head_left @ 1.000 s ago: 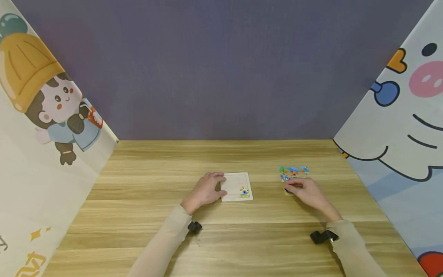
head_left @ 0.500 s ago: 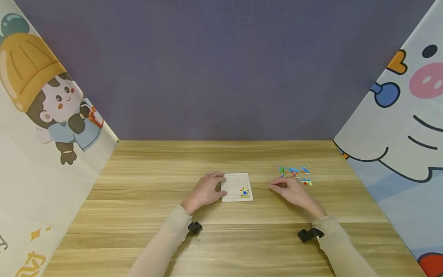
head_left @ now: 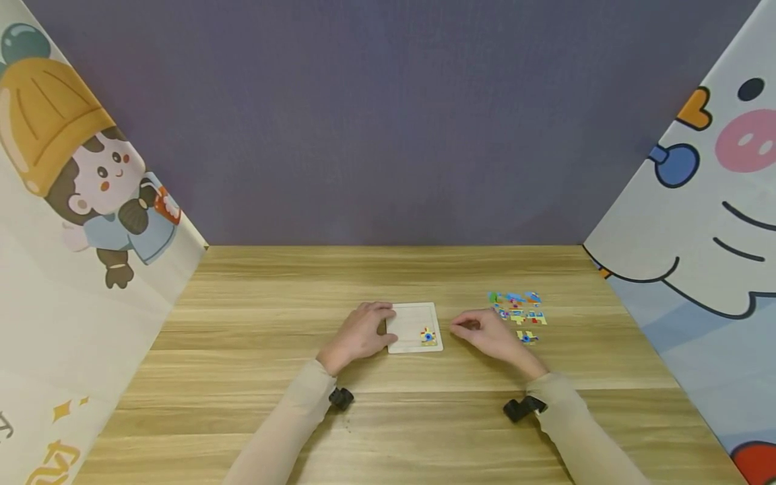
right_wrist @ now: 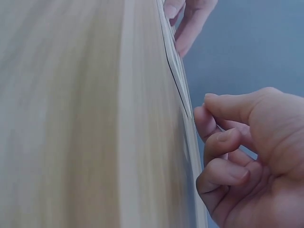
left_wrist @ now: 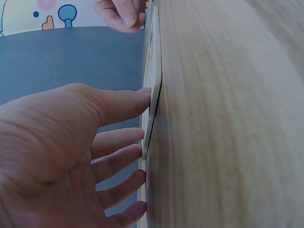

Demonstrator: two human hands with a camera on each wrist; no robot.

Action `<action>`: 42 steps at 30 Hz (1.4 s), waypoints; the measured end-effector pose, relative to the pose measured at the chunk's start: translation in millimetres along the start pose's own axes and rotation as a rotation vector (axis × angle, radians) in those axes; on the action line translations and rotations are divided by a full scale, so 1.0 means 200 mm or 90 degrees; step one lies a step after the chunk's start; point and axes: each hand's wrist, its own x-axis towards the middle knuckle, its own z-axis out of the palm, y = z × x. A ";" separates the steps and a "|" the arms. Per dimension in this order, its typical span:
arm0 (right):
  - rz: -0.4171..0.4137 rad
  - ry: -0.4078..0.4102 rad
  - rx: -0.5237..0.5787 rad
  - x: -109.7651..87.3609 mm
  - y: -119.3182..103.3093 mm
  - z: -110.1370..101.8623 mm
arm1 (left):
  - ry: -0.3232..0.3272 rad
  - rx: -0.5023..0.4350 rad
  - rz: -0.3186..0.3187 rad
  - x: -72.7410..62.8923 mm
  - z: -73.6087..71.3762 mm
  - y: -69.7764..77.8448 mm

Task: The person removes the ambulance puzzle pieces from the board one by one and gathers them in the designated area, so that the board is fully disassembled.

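Note:
A pale square puzzle tray [head_left: 409, 320] lies flat on the table. One yellow, red and blue puzzle piece [head_left: 428, 336] sits in its near right corner. My left hand [head_left: 359, 333] rests at the tray's left side, thumb and fingertips touching its edge. In the left wrist view, the fingers of this left hand [left_wrist: 71, 142] are nearly straight and spread. My right hand [head_left: 488, 333] is just right of the tray, pinching a puzzle piece with thumb and index finger. The fingertips mostly hide that piece. In the right wrist view, the right hand's [right_wrist: 251, 142] other fingers are curled.
Several colourful loose puzzle pieces [head_left: 515, 299] lie in rows on the right, behind the right hand. Another loose puzzle piece [head_left: 527, 338] lies nearer, beside the right wrist. A dark partition [head_left: 388, 121] closes off the table's [head_left: 388, 417] back; printed panels stand at both sides.
My right hand has moved left from the loose pieces toward the tray, taking a puzzle piece from the near row. The left hand and tray have stayed in place.

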 end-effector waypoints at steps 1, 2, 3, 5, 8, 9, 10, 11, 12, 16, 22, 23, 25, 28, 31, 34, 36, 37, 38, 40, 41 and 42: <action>0.001 -0.003 0.000 0.01 -0.01 0.01 | 0.001 0.001 0.002 0.00 0.00 0.00; 0.000 -0.006 0.003 0.01 -0.02 0.02 | 0.000 0.002 0.002 0.00 0.00 0.00; -0.002 -0.009 0.005 0.02 -0.03 0.03 | -0.002 0.003 0.001 0.00 0.00 0.00; -0.010 -0.013 0.008 0.03 -0.04 0.04 | -0.002 0.005 0.002 0.00 0.00 -0.01; -0.021 -0.024 0.009 0.04 -0.06 0.07 | -0.005 0.003 0.001 0.00 0.00 -0.01; -0.023 -0.030 0.007 0.04 -0.07 0.07 | -0.004 0.003 0.003 0.00 0.00 -0.01; -0.024 -0.038 0.005 0.04 -0.07 0.08 | -0.004 0.001 0.004 0.00 0.00 -0.01; -0.024 -0.048 0.006 0.05 -0.08 0.08 | -0.004 -0.001 0.004 0.00 0.00 -0.01; -0.024 -0.062 0.011 0.05 -0.09 0.09 | -0.007 -0.003 0.003 0.00 -0.01 0.00; -0.028 -0.115 0.032 0.06 -0.11 0.10 | -0.009 -0.010 -0.003 0.00 -0.01 0.00; -0.033 -0.149 0.042 0.08 -0.12 0.10 | -0.008 -0.009 -0.008 0.01 0.00 0.00; -0.034 -0.150 0.042 0.08 -0.12 0.11 | -0.008 -0.008 -0.008 0.01 0.00 0.00; -0.035 -0.148 0.042 0.08 -0.12 0.11 | -0.009 -0.007 -0.008 0.01 0.00 0.00; -0.042 -0.140 0.044 0.08 -0.12 0.11 | -0.010 -0.007 -0.008 0.01 0.00 0.00; -0.044 -0.129 0.047 0.07 -0.12 0.11 | -0.010 -0.008 -0.009 0.01 0.00 0.00; -0.045 -0.116 0.045 0.07 -0.12 0.12 | -0.012 -0.007 -0.010 0.01 0.00 0.00; -0.046 -0.109 0.042 0.07 -0.12 0.12 | -0.013 -0.002 -0.011 0.01 0.00 0.00; -0.048 -0.106 0.041 0.07 -0.12 0.12 | -0.012 -0.001 -0.012 0.01 0.00 0.00; -0.049 -0.103 0.041 0.07 -0.12 0.12 | -0.012 0.000 -0.012 0.01 0.00 0.00; -0.054 -0.099 0.040 0.07 -0.13 0.12 | -0.011 -0.001 -0.013 0.01 0.00 0.00; -0.056 -0.099 0.040 0.07 -0.13 0.12 | -0.011 -0.002 -0.014 0.01 0.00 0.00; -0.058 -0.099 0.040 0.07 -0.13 0.12 | -0.011 -0.002 -0.014 0.01 0.00 0.00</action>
